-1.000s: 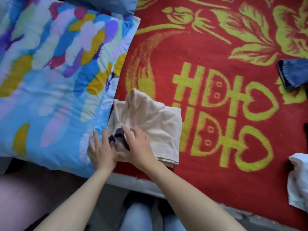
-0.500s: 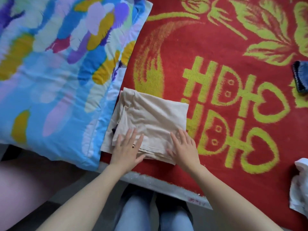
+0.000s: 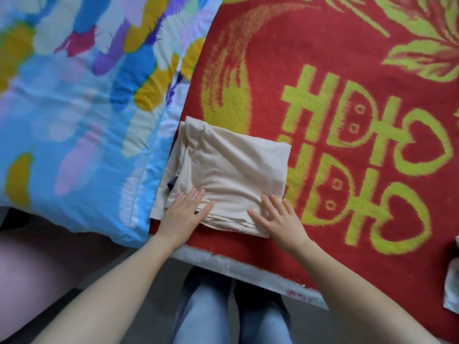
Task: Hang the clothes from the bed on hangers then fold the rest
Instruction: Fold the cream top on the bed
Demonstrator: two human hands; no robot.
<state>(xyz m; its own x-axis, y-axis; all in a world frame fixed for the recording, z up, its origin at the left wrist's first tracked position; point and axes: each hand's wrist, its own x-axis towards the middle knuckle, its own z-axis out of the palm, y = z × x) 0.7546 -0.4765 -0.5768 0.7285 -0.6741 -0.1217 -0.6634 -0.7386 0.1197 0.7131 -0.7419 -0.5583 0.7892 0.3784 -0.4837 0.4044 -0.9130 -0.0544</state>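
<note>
Currently folding step | both hands, left hand (image 3: 182, 214) and right hand (image 3: 278, 219), flat with fingers extended, press beige garment (image 3: 231, 170) on bed (image 3: 323, 219) | judged next: another fold or set aside.

one folded beige garment (image 3: 231, 165) at the near left corner of one red blanket (image 3: 323, 45). one patterned pillow (image 3: 74, 108) along its left edge. one white cloth (image 3: 452, 281) at its right edge. two hands: left hand (image 3: 182, 214), right hand (image 3: 280, 219).

Yellow 囍 sign (image 3: 360, 155) on red blanket (image 3: 285, 45)
</note>
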